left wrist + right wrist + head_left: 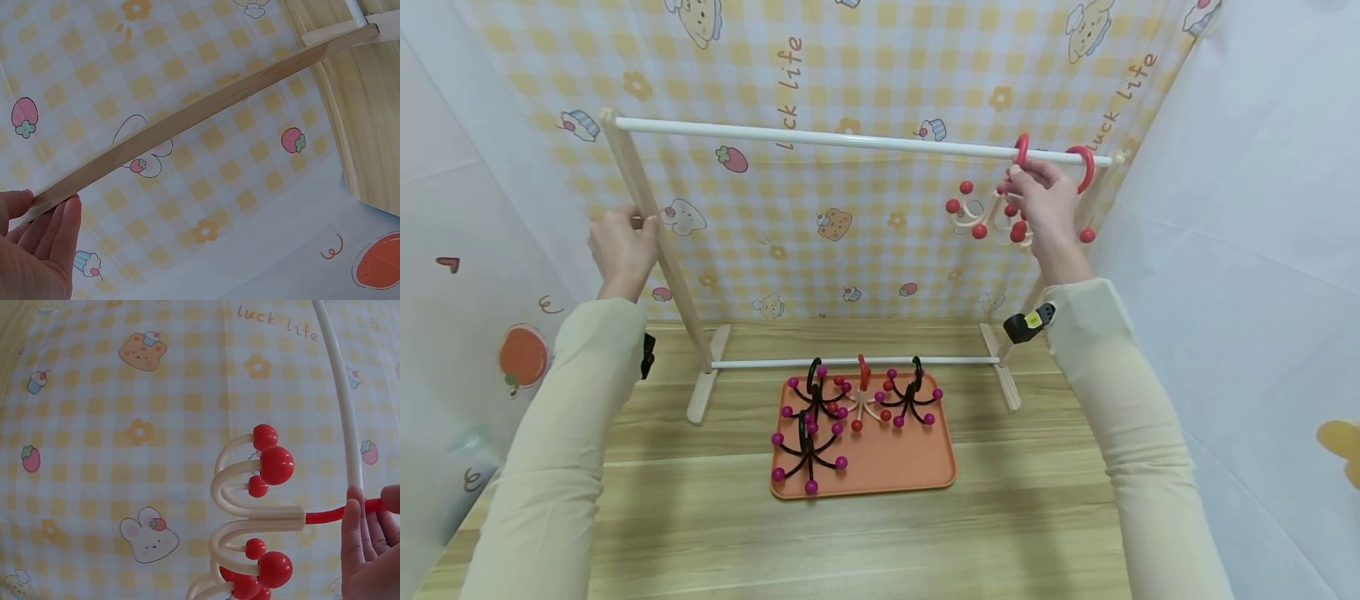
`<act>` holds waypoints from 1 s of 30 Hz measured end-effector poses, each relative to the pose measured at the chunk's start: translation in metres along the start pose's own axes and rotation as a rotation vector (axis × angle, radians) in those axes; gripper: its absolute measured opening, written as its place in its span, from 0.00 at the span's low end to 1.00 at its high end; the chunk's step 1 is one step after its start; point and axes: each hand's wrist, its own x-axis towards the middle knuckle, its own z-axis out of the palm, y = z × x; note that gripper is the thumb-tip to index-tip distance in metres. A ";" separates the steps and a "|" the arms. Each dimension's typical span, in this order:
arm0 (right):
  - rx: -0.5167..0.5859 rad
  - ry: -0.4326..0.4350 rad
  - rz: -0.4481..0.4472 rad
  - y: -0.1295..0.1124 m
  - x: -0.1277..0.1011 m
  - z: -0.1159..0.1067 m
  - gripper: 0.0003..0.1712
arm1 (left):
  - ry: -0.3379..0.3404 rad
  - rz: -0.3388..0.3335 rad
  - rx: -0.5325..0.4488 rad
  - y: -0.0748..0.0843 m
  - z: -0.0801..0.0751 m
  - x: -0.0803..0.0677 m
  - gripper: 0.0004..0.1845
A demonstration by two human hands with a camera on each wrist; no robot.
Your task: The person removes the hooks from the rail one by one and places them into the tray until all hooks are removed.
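A wooden rack with a white top rail (820, 139) stands on the table. My left hand (628, 229) grips its left post (658, 242); in the left wrist view the fingers (59, 228) lie along that post (187, 119). My right hand (1022, 179) pinches the red hook (1021, 148) of a cream hanger with red balls (973, 218), and the hook sits over the rail's right end. In the right wrist view the fingers (365, 544) hold the red hook (334, 515) beside the rail (340, 394), with the cream hanger (250, 512) hanging sideways.
A second red hook (1085, 167) hangs on the rail right of my hand. An orange tray (887, 462) below the rack holds several black hangers with magenta balls (808, 450) and one cream hanger (863, 400). A checked backdrop and white walls enclose the table.
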 end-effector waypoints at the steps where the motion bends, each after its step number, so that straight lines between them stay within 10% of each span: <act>1: 0.014 -0.004 -0.014 -0.001 -0.001 0.000 0.17 | -0.001 -0.001 -0.001 0.000 0.000 0.000 0.20; 30: 0.013 -0.269 -0.099 0.032 -0.051 -0.015 0.15 | 0.005 -0.001 0.000 0.002 -0.001 0.000 0.20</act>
